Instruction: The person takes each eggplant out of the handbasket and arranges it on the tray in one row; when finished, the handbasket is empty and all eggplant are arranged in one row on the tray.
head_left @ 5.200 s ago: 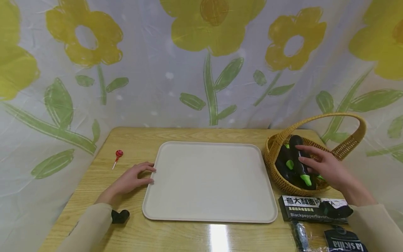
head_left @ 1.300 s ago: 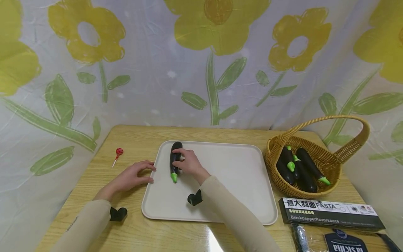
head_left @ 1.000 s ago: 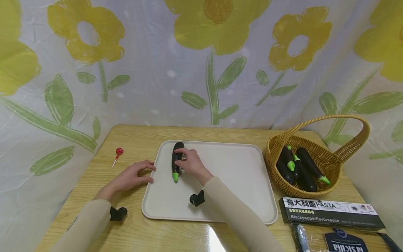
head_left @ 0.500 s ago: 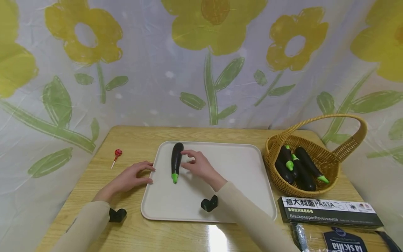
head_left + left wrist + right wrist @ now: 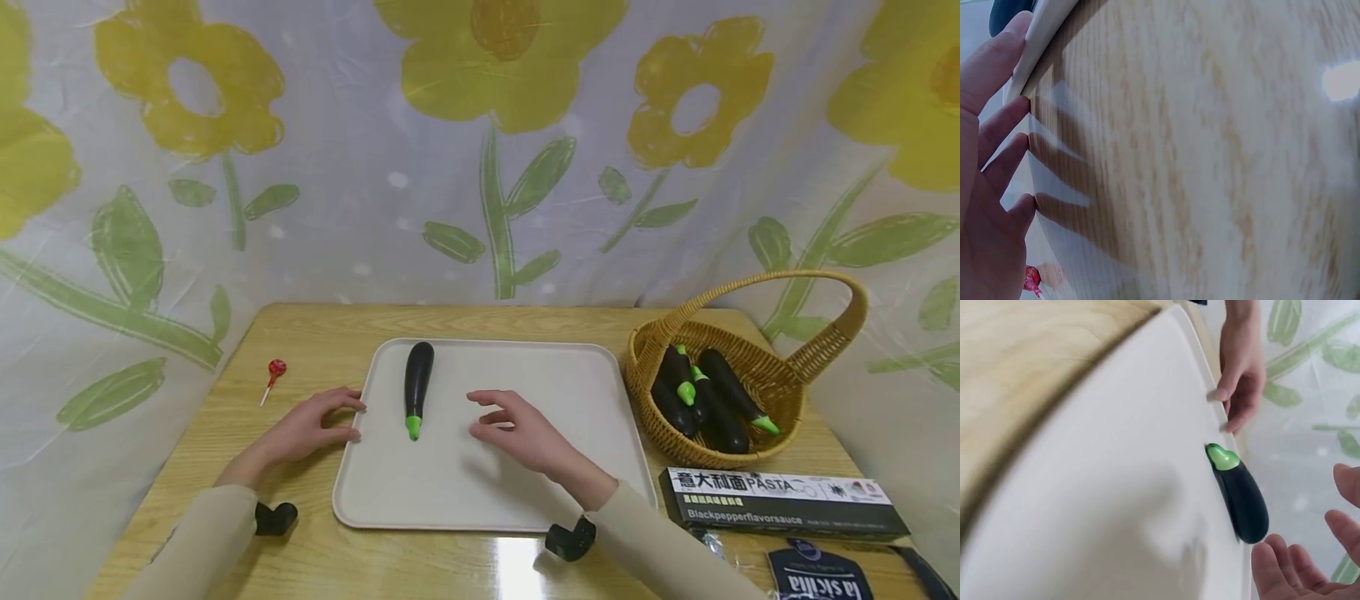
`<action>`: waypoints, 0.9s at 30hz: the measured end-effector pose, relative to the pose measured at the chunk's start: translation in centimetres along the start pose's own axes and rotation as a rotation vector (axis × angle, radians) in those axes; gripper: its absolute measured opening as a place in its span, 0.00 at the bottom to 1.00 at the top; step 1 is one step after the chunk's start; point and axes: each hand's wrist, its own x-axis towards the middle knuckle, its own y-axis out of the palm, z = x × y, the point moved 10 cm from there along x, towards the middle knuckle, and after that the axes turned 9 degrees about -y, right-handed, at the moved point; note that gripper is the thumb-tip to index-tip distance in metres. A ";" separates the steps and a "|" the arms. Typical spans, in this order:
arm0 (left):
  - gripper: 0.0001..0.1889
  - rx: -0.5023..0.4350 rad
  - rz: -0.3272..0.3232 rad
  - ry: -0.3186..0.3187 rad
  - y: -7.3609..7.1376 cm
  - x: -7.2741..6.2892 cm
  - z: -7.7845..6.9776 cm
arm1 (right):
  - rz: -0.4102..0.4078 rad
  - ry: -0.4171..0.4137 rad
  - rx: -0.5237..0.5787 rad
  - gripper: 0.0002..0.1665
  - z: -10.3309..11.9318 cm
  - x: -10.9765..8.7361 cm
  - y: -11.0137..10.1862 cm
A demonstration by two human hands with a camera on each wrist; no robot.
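Note:
One dark eggplant (image 5: 417, 379) with a green stem end lies lengthwise on the left part of the white tray (image 5: 570, 383). My right hand (image 5: 525, 433) hovers over the middle of the tray, fingers loosely bent and holding nothing; in the right wrist view the eggplant (image 5: 1242, 497) lies beyond its fingertips. At the tray's left rim rests my left hand (image 5: 303, 429), its thumb and fingertips touching the edge. The left wrist view shows the thumb (image 5: 997, 59) against the rim and the other fingers spread beside it. Several more eggplants (image 5: 723, 417) lie in the wicker basket (image 5: 701, 457).
The basket, with its tall arched handle (image 5: 750, 282), stands right of the tray. In front of it are a black pasta box (image 5: 787, 508) and a clear package with a dark label (image 5: 817, 575). A red lollipop (image 5: 277, 368) lies on the table's left side.
My right hand took an eggplant from the basket, laid it on the tray's left side, let go and drew back to the right. The left hand has stayed at the rim.

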 end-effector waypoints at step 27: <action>0.20 -0.002 -0.017 0.017 0.0 -0.2 0.0 | -0.276 0.019 -0.036 0.28 -0.6 -13.9 -13.0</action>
